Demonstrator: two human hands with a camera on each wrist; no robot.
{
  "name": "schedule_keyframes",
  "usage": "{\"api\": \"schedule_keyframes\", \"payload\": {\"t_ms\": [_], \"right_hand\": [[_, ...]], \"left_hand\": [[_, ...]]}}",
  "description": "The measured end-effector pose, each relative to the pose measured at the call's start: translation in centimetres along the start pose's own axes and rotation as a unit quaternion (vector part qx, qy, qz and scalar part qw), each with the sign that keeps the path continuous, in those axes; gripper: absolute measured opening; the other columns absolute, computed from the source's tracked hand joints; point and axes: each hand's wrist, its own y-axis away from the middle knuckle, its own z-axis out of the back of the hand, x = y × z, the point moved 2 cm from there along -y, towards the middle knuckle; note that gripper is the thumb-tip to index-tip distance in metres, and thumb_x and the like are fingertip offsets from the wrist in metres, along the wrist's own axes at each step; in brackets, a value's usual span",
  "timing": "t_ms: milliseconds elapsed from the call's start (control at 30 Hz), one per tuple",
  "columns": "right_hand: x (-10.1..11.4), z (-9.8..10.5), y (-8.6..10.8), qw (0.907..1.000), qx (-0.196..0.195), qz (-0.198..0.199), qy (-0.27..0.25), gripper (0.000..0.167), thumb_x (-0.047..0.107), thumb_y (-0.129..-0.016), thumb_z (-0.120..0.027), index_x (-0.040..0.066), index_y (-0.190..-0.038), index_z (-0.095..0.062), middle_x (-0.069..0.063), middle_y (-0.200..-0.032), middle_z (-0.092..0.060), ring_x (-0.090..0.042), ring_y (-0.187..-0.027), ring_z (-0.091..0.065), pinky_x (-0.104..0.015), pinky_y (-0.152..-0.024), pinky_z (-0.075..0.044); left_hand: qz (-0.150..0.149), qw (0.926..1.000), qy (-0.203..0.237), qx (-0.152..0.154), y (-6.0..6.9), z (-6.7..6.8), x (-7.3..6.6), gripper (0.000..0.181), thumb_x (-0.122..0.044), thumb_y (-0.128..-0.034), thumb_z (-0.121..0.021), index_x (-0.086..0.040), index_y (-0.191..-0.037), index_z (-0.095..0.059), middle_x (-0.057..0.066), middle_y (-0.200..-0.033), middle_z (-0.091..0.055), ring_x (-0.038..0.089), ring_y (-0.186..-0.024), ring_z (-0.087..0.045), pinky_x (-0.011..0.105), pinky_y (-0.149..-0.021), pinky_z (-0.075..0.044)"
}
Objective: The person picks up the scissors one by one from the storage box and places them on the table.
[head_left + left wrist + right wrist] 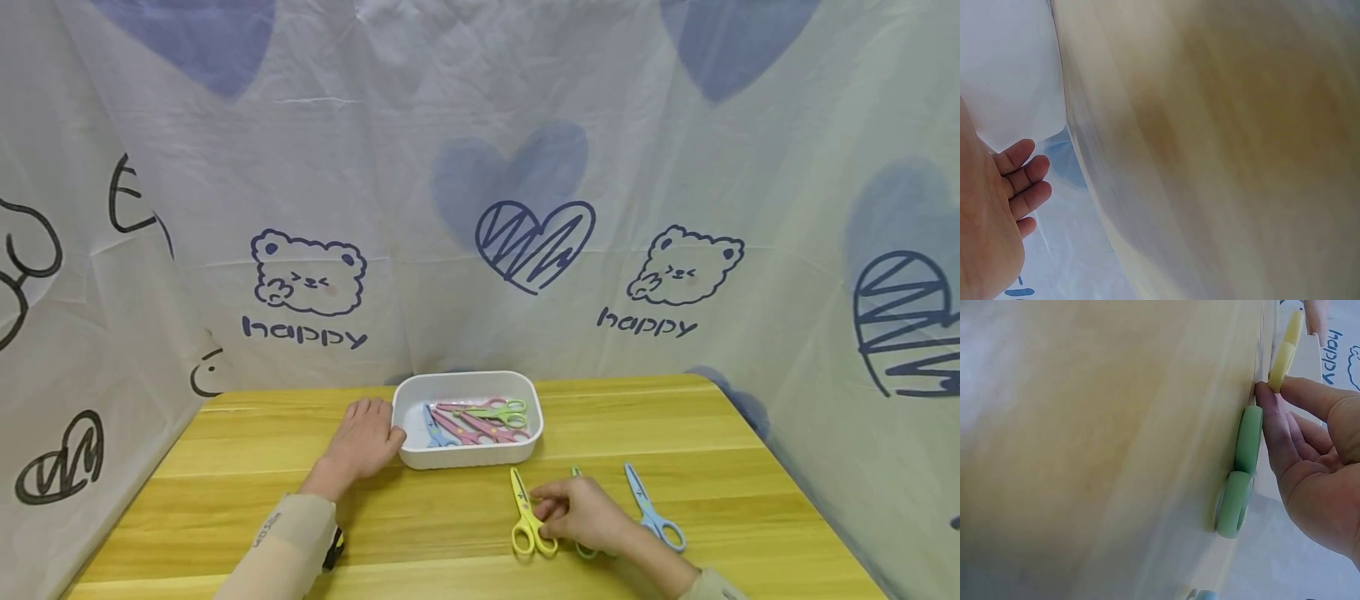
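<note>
A white box [471,455] holds several pink, blue and green scissors [510,413]. At its left end is my left hand [363,440], thumb against the rim and fingers loosely bent beside the outer wall; the left wrist view shows the fingers [1030,181] by the box [1016,69]. My right hand [588,515] pinches a handle of the yellow scissors [522,500] between thumb and index finger, also visible in the right wrist view, where the yellow handle [1282,362] is tilted up. Under this hand lie green scissors [1249,440], mostly hidden in the head view.
Blue scissors [643,502] lie on the wooden table [427,533] to the right of my right hand. A black and yellow object [334,550] is partly hidden by my left sleeve. A printed white cloth [420,292] hangs behind the table and along both sides.
</note>
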Motion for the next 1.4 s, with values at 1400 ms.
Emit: {"api": "schedule_keyframes", "payload": {"t_ms": [1400], "right_hand": [[-0.15, 0.19, 0.08, 0.9996, 0.019, 0.000, -0.021, 0.043, -0.004, -0.078, -0.085, -0.008, -0.118, -0.070, -0.008, -0.091, -0.072, -0.012, -0.076, -0.065, -0.020, -0.066, -0.054]], "left_hand": [[0.001, 1.0000, 0.001, 0.001, 0.01, -0.04, 0.10, 0.033, -0.024, -0.0968, -0.050, 0.006, -0.110, -0.054, 0.013, -0.098, -0.050, 0.033, -0.098, -0.043, 0.053, -0.103, -0.035]]}}
